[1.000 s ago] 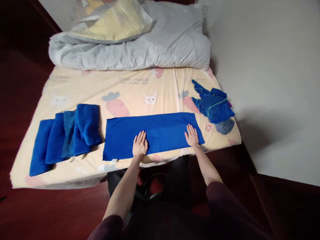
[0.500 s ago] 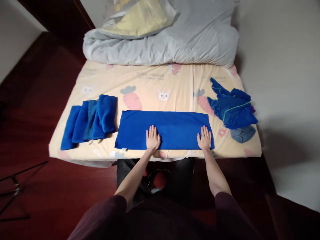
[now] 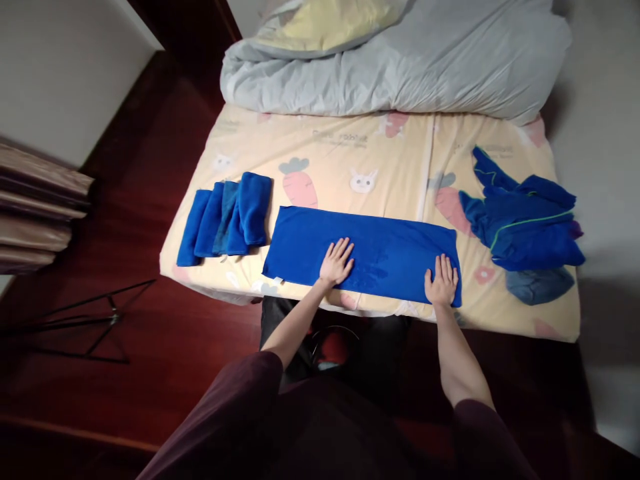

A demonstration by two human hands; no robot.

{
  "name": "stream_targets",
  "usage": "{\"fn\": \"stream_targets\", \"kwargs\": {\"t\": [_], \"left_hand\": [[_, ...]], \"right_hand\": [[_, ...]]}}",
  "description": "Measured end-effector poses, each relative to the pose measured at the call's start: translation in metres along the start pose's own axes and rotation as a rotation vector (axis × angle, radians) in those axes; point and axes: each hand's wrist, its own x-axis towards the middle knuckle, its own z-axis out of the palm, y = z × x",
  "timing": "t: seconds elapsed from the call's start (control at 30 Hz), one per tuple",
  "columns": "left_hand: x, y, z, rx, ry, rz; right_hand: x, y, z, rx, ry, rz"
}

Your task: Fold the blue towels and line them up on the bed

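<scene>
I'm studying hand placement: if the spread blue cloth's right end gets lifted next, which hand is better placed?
Probably the right hand: it lies flat on the blue cloth, close to that end. The left hand rests nearer the middle, farther from it.

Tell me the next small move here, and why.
Probably grip the right end of the blue towel with the right hand and fold it leftward: the towel lies flat, that hand rests near that end, the left hand lies nearer the middle, and folded towels sit alongside.
</scene>
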Motion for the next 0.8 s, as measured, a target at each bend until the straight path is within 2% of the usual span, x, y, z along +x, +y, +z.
{"fn": "stream_targets", "kwargs": {"t": [0.3, 0.4, 0.47, 0.53, 0.6, 0.7, 0.8], "left_hand": [[-0.065, -0.134, -0.062, 0.057, 0.052, -0.240], [-0.083, -0.164, -0.077, 0.058, 0.030, -0.230], [-0.089, -0.172, -0.084, 0.065, 0.008, -0.220], [-0.088, -0.164, -0.086, 0.087, -0.003, -0.231], [-0.081, -0.138, -0.082, 0.103, -0.025, -0.212], [-0.058, -0.075, -0.062, 0.078, -0.132, -0.044], [-0.022, -0.016, -0.033, 0.002, -0.233, 0.222]], "right_hand": [[0.000, -0.001, -0.001, 0.007, -0.004, 0.002], [0.000, -0.002, -0.002, 0.007, 0.007, 0.002], [0.000, -0.002, -0.002, 0.007, 0.007, 0.005], [0.001, -0.002, -0.002, 0.007, 0.005, 0.007], [0.001, -0.001, -0.002, 0.005, 0.003, 0.007], [0.001, -0.001, 0.000, 0.004, 0.001, 0.006], [0.001, -0.001, 0.000, 0.006, 0.006, 0.010]]}}
